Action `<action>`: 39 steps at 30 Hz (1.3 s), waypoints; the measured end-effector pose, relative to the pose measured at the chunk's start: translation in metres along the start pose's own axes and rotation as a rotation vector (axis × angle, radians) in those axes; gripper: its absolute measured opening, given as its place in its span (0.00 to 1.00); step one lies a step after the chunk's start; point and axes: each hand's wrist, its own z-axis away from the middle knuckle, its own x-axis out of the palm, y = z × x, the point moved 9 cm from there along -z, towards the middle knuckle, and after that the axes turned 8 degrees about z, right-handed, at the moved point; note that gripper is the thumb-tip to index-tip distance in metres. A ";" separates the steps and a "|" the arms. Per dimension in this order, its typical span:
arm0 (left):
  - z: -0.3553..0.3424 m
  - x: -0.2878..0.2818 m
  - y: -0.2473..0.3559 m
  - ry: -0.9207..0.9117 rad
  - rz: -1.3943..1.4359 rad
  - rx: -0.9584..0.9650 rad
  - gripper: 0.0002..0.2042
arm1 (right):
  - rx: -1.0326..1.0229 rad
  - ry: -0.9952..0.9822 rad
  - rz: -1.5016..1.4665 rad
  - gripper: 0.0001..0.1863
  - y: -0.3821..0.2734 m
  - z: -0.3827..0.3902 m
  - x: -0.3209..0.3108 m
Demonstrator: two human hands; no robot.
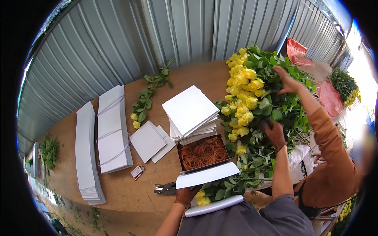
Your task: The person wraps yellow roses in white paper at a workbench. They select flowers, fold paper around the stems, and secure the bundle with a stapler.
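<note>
The left grip (186, 196) clasps a white card (207, 175) folded around yellow roses (202, 199) at the tabletop's (130, 194) near edge. The right grip (276, 135) meets the rose heap (264, 104) toward the right edge; whether closed, I cannot tell. Beyond the card sits a rubber-band box (202, 154).

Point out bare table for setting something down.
Bare table: front strip between the left white stack and the black tool; back patch between the loose rose stems and the rose pile; left patch between the green leaves and that stack. Crowded: right side, with the right hand and a co-worker's hand at the rose pile.
</note>
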 end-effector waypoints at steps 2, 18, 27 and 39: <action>0.005 0.000 -0.003 0.002 -0.003 -0.030 0.21 | 0.050 0.057 -0.016 0.21 -0.017 -0.008 -0.022; 0.009 0.006 -0.014 -0.036 -0.037 -0.071 0.29 | -0.173 0.017 0.636 0.35 -0.011 -0.127 -0.013; 0.015 0.010 -0.019 -0.076 -0.164 -0.050 0.27 | -0.177 0.332 0.775 0.35 0.000 -0.220 -0.044; 0.017 0.008 -0.016 -0.036 -0.122 -0.033 0.28 | -0.233 0.404 0.599 0.24 0.042 -0.258 -0.028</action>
